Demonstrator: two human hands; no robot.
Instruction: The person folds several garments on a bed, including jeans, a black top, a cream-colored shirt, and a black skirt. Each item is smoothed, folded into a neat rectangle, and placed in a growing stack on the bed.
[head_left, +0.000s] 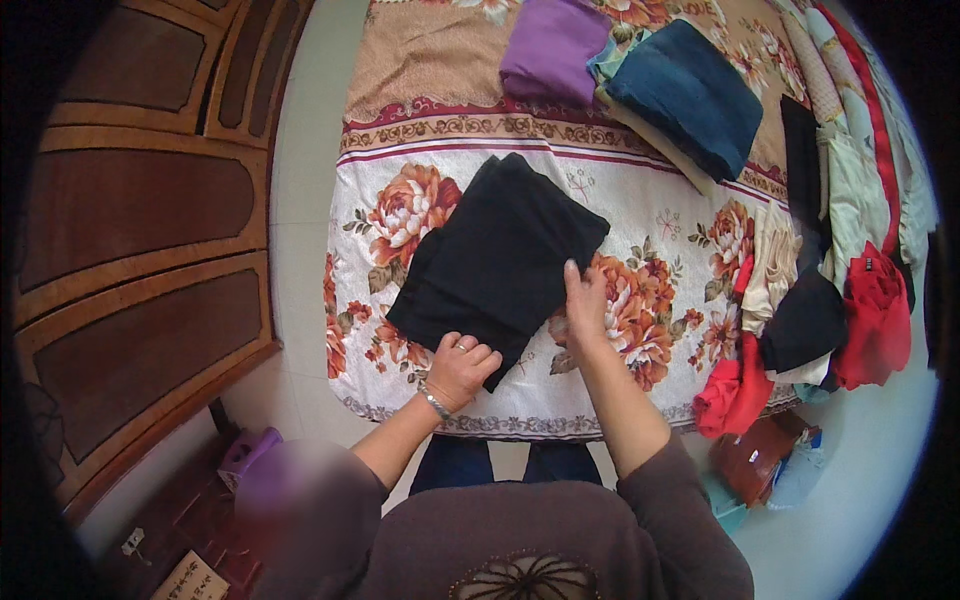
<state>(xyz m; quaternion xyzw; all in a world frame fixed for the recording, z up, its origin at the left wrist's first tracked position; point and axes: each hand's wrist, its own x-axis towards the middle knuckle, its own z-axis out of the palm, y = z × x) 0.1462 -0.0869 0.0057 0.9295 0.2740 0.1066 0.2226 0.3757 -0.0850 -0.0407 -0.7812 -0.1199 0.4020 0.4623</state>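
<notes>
A folded black garment (499, 255) lies at an angle on the flowered bed cover in front of me. My left hand (463, 366), with a ring and a bracelet, has its fingers curled on the garment's near edge. At the garment's right edge is my right hand (585, 300), its thumb against the cloth. The rest of its fingers are partly hidden, so their grip does not show.
Beyond the garment lie a folded purple cloth (556, 52) and a folded dark blue cloth (686, 97). Red clothes (874, 319), a black cloth (806, 319) and other clothes line the right side of the bed cover (637, 202). Wooden cabinets (142, 217) stand at left.
</notes>
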